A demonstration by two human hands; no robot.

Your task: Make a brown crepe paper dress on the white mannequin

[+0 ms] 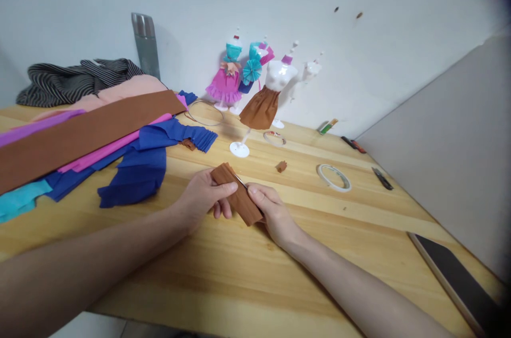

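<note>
My left hand [202, 200] is closed on the upper part of a folded brown crepe paper strip [239, 198], held just above the wooden table [223, 274]. My right hand [271, 211] pinches the strip's lower end. A thin metal tip, perhaps scissors or a needle [240, 181], pokes out between the hands; I cannot make out which. A small brown paper scrap [281, 166] lies a little beyond the hands.
White mini mannequins stand at the back: one in a brown skirt [261, 106], others in pink and teal [229, 80]. Long sheets of brown, pink and blue crepe paper [91, 135] lie at left. A tape roll [334, 176], cutter [382, 178] and tablet [459, 279] are at right.
</note>
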